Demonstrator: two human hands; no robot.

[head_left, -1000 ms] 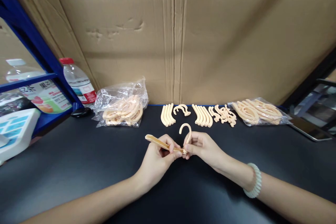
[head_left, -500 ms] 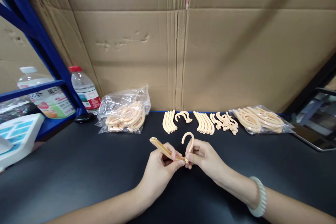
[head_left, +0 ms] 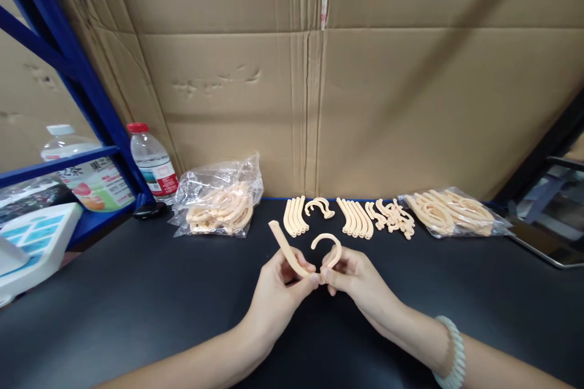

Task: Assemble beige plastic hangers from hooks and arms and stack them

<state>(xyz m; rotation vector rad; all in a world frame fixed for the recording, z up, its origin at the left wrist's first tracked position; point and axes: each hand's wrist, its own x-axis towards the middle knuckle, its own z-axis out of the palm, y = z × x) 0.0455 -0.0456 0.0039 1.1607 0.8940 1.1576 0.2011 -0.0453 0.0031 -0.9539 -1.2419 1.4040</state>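
Pinched in my left hand (head_left: 279, 295) is a beige plastic hanger arm (head_left: 286, 249), long and slightly curved, its free end pointing up and left. My right hand (head_left: 354, 275) grips the base of a beige hanger hook (head_left: 336, 244), whose curve opens to the left. The arm's lower end meets the hook's base between my fingertips; the fingers hide most of the joint, so I cannot tell whether they are locked together. Just beyond my hands lie a row of hanger arms (head_left: 296, 217), a few hooks (head_left: 325, 209) and a second row of arms (head_left: 354, 219).
Small curved beige pieces (head_left: 393, 217) lie right of the rows. Clear bags of beige parts stand left (head_left: 219, 206) and right (head_left: 451, 211). A red-capped bottle (head_left: 152, 164) is at the back left beside a blue frame (head_left: 98, 106). Cardboard (head_left: 228, 91) walls the black table's (head_left: 182, 304) back.
My left hand has turned the hanger arm, so its smooth outer face shows now instead of its hollow side. The hook has tilted slightly. The whole view has shifted a little downward in frame.
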